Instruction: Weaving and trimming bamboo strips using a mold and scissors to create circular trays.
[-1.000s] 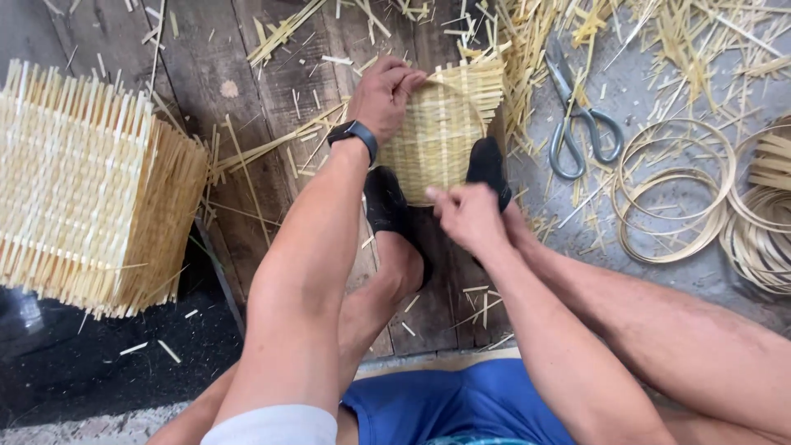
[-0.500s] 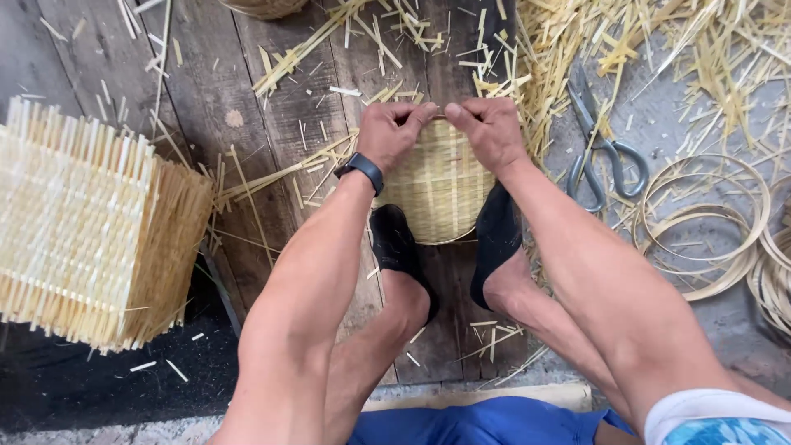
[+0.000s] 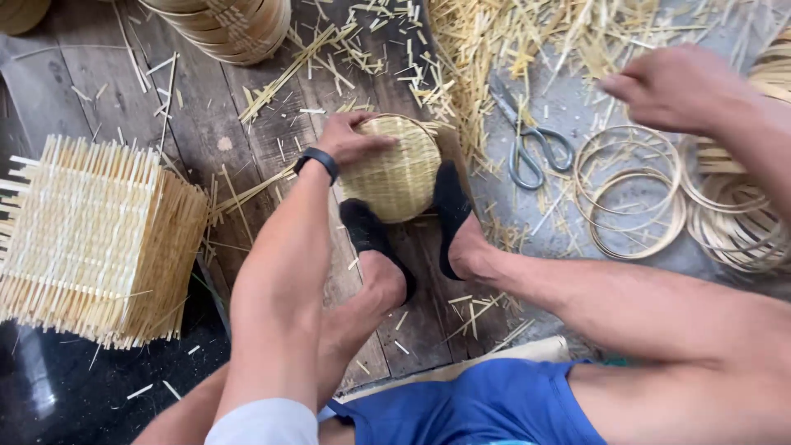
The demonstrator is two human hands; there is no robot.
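- The left hand (image 3: 350,138) lay flat on the upper left rim of a small round woven bamboo basket (image 3: 394,169), fingers spread over the weave and pressing on it rather than closed around it.
- The basket sat on the dark wooden plank floor (image 3: 107,74), wedged between two feet in black socks (image 3: 368,235), one sock touching each side.
- A black wristband (image 3: 317,161) circled the left wrist.
- The right hand (image 3: 676,86) hovered above and well apart from the basket, over a heap of thin bamboo hoops (image 3: 634,194); its fingers were curled loosely, and I could not tell whether they pinched anything.
- A pair of grey-handled scissors (image 3: 527,144) lay on the grey ground between the basket and the hoops, among scattered bamboo slivers (image 3: 494,41).
- A square unfinished woven bamboo panel with loose ends (image 3: 91,239) rested at the left, well apart from the basket.
- A stack of larger round baskets (image 3: 227,29) stood at the top edge.
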